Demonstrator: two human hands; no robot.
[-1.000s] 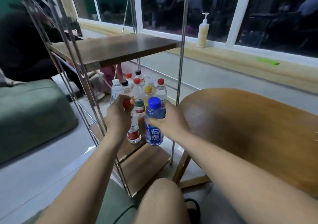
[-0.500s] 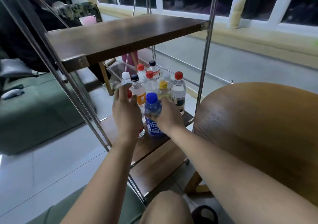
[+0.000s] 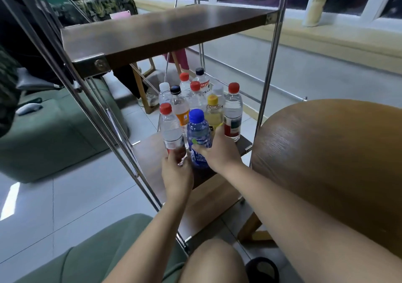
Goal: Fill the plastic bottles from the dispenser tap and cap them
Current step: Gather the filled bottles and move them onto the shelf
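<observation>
Several capped plastic bottles stand close together on the middle shelf (image 3: 243, 144) of a metal-framed rack. My right hand (image 3: 219, 152) grips the blue bottle with a blue cap (image 3: 198, 130) at the front of the group. My left hand (image 3: 176, 169) holds the base of a clear bottle with a red cap (image 3: 170, 128) just left of it. Behind them stand a yellow-capped bottle (image 3: 214, 113), a black-capped bottle with an orange label (image 3: 180, 106) and a red-capped bottle (image 3: 233, 111). No dispenser tap is in view.
The rack's dark wooden upper shelf (image 3: 165, 30) overhangs the bottles, with steel posts (image 3: 269, 65) at its corners. A round wooden table (image 3: 326, 163) lies to the right. A green sofa (image 3: 54, 130) is at left, and a pump bottle (image 3: 314, 2) stands on the windowsill.
My left hand has slid down from the red cap to the base of the clear bottle. The view has moved closer to the rack. My right hand keeps its grip on the blue bottle.
</observation>
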